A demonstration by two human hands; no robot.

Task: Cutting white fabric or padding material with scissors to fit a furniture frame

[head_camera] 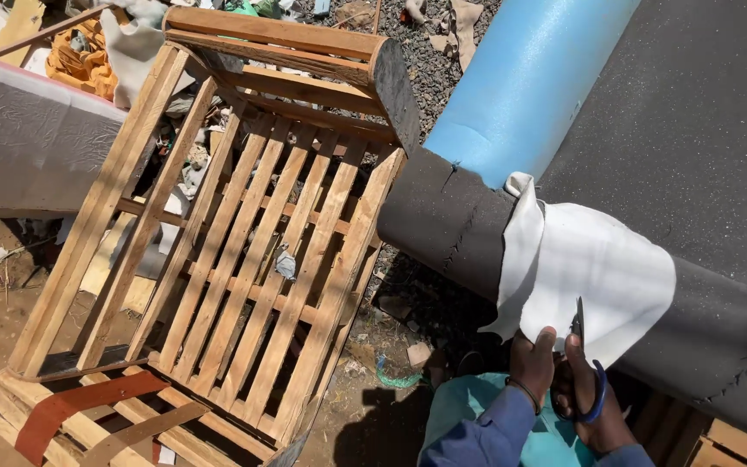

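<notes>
Two hands, scissors, white fabric, wooden frame alongside

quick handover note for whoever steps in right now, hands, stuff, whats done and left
Left hand: pinches the lower edge of the white sheet.
Right hand: holds blue-handled scissors, blades up at that edge.
Sheet: draped over the dark grey padded roll, beside blue foam. Bare wooden frame lies to the left.
Done: scissors are at the sheet's edge; how far the cut runs cannot be told.
Left: the sheet above the blades is uncut.
</notes>
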